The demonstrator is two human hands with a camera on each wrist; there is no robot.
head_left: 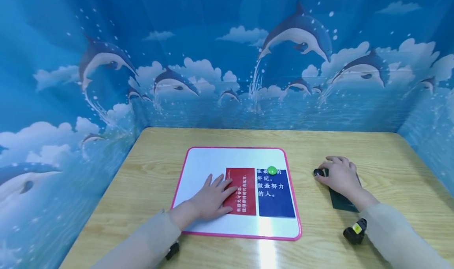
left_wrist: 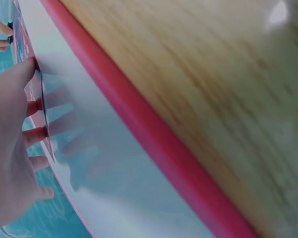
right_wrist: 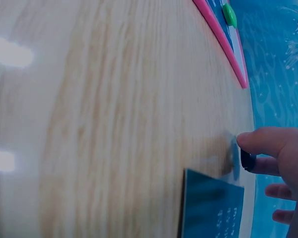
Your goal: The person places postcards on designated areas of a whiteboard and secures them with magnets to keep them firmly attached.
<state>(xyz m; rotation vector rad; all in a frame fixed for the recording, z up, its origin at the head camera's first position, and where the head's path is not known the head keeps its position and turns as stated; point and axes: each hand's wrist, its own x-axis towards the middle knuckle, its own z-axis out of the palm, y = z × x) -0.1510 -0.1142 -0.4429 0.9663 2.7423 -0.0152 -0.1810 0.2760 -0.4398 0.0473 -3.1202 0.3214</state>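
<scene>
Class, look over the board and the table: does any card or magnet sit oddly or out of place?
One dark green card lies off the whiteboard, on the table under the right hand. The red card has no magnet; only the blue card has a green one.

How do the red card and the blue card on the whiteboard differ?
The red card lies under the left hand's flat fingers; the blue card has no hand on it. A green magnet sits at the blue card's top edge; the red card shows none. Both lie flat on the pink-rimmed whiteboard, side by side, with white text.
</scene>
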